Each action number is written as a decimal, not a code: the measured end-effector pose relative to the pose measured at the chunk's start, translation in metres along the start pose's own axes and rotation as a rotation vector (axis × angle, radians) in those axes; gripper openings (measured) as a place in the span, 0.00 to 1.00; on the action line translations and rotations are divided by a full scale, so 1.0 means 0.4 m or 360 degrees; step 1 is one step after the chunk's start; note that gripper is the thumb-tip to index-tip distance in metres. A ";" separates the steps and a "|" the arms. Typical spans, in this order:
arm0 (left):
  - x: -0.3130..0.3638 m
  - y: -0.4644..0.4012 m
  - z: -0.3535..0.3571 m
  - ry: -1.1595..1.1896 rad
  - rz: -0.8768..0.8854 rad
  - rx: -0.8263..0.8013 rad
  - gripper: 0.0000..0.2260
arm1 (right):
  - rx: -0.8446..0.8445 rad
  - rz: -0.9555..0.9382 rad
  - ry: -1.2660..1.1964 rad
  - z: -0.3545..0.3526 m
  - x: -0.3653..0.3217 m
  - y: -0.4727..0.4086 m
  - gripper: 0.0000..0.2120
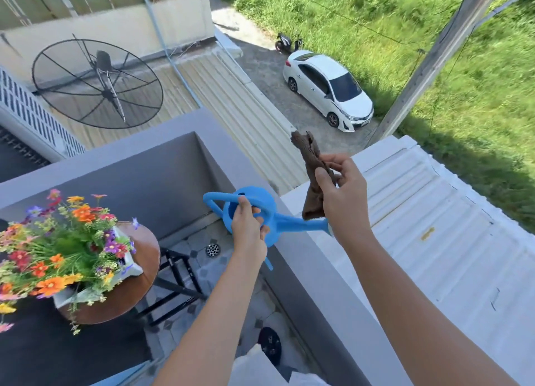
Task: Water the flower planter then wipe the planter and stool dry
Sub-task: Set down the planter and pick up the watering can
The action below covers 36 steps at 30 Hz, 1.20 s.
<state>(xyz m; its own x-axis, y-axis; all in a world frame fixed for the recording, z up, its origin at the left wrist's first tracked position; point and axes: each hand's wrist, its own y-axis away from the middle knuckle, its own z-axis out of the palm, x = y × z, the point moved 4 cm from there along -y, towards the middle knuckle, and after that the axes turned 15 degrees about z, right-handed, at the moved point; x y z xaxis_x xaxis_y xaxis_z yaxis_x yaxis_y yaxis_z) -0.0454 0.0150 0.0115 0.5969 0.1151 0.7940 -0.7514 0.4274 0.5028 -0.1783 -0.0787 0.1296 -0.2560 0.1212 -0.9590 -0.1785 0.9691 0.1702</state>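
So we're up on a balcony, looking down over the grey parapet wall (304, 270). The person's left hand (249, 229) is wrapped around the handle of a blue watering can (260, 212), fingers curled through the loop, gripping it tight. The can sits right at the top edge of the wall, near the inside corner, with its spout pointing right along the ledge. The right hand (344, 194) is up just above the spout end, pinching a crumpled brown cloth (311, 177) between thumb and fingers. The cloth sticks up past the hand and hangs down below it too, the lower end right at the spout tip; can't tell if it actually touches.

The flower planter (127, 267) is off to the left, a white box stuffed with orange, red, purple and yellow flowers (58, 252). It's sitting on a round brown wooden stool (144, 258) with black legs, toward the stool's left side, so the right edge of the seat is bare. The stool stands on the tiled balcony floor (202, 270), and there's a small round drain (213, 250) in the floor near the corner of the wall, between the stool and the can.

Beyond the wall: a big black mesh satellite dish (97, 83) on the neighbouring roof, a white car (327, 89) parked down below, a scooter (286, 42) behind it, and lots of grass (434, 38).
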 end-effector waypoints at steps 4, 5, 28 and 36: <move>0.060 -0.030 -0.130 -0.0064 0.0109 -0.0016 0.14 | -0.0264 0.0053 0.0068 0.118 0.048 0.037 0.09; 0.067 -0.043 -0.159 -0.0104 0.0140 -0.0034 0.14 | -0.0327 0.0081 0.0081 0.155 0.065 0.049 0.09; -0.918 -1.105 -0.908 -0.1317 0.0053 0.0049 0.29 | -0.0452 0.0889 0.0380 0.842 1.425 -0.123 0.12; -1.114 -1.319 -0.935 -0.1352 -0.0140 -0.0093 0.18 | -0.0506 0.1293 0.0088 0.934 1.697 -0.252 0.08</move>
<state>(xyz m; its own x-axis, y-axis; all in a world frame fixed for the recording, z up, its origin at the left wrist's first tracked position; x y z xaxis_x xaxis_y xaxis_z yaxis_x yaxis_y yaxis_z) 0.1901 0.0735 -0.7354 0.2211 -0.6219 0.7513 -0.6827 0.4514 0.5746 0.0207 -0.0139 -0.6232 -0.4635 0.7299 -0.5024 -0.1753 0.4803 0.8594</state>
